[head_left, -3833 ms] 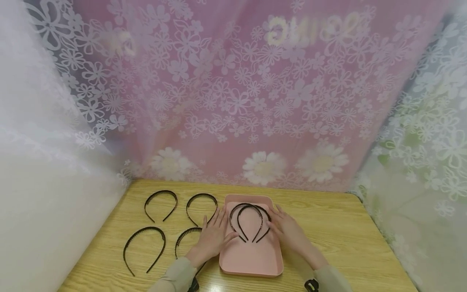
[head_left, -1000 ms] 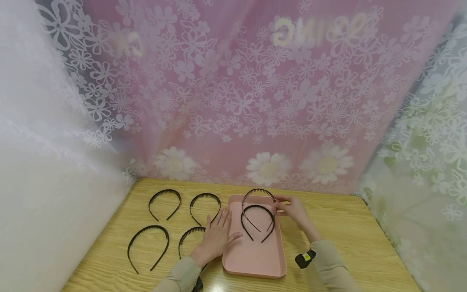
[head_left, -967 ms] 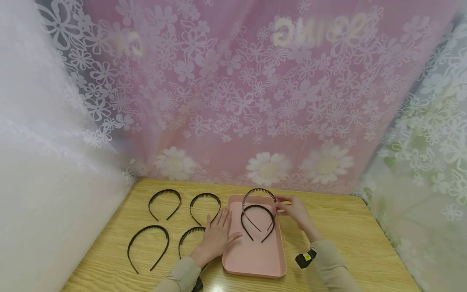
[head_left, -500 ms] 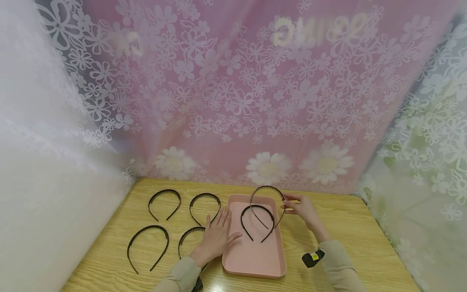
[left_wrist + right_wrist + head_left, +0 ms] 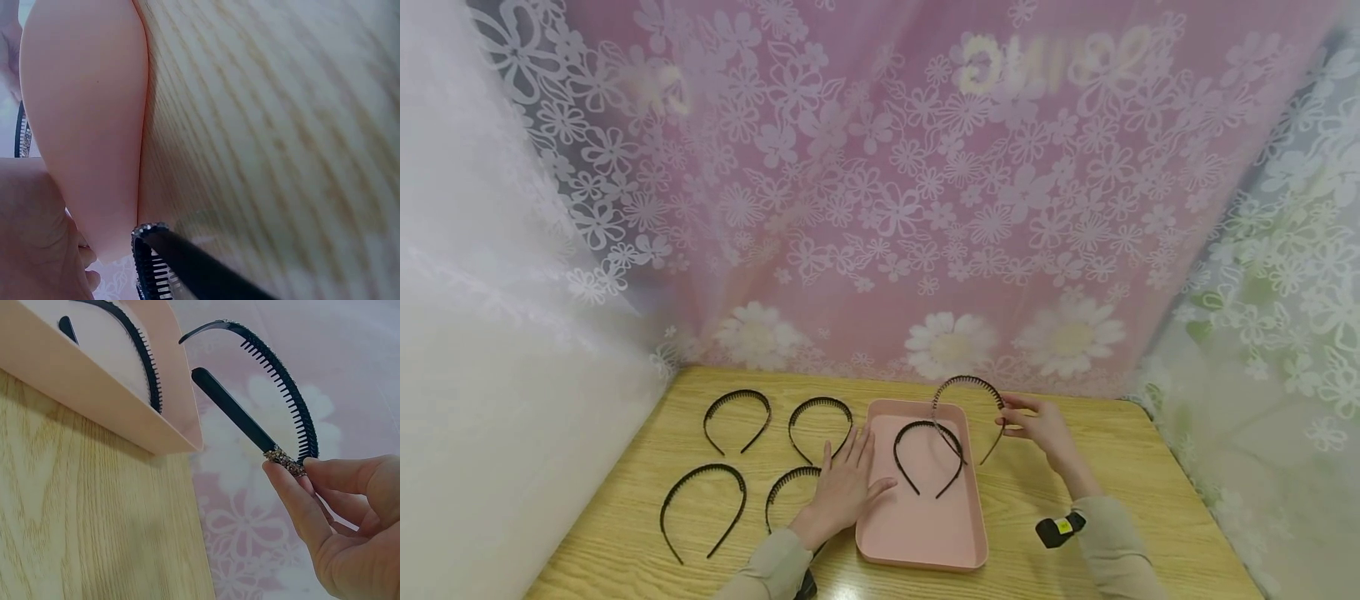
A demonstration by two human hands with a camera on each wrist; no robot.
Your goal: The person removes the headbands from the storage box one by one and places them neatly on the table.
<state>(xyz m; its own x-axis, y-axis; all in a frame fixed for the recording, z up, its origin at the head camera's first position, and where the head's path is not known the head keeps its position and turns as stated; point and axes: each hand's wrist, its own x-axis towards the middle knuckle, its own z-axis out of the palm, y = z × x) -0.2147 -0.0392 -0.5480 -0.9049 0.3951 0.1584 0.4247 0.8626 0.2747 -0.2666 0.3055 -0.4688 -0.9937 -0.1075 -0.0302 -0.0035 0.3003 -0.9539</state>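
— Head view: what have my hands got?
— My right hand [image 5: 1041, 427] pinches a toothed headband [image 5: 967, 408], lifted over the pink tray's [image 5: 921, 533] far right corner. My left hand [image 5: 842, 483] lies flat and relaxed on the table [image 5: 1097, 467], touching another headband [image 5: 786, 492]; one headband [image 5: 927, 454] lies in the tray.

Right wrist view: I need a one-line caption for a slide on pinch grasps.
Right hand pinches a black toothed headband in the air beside the pink tray, where another headband lies.
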